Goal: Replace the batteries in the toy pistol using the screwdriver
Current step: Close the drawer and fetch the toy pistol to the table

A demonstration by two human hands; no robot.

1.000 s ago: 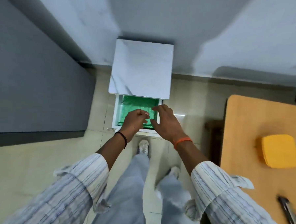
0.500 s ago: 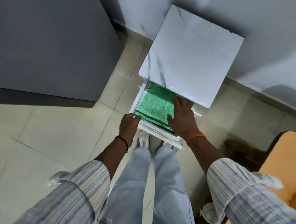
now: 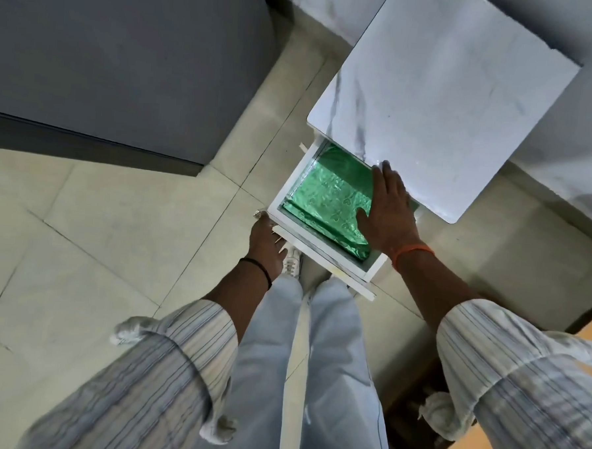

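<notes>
Drawer (image 3: 290, 203) open — right hand (image 3: 389, 215) spread inside, left hand (image 3: 264, 240) gripping its front.

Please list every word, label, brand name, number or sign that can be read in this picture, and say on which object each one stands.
None: no readable text appears anywhere in the head view.
The green liner in the open drawer carries only an embossed pattern, no letters.
The white marble-look cabinet top shows only grey veining.
The striped sleeves, the floor tiles and both wristbands bear no visible print.
</notes>
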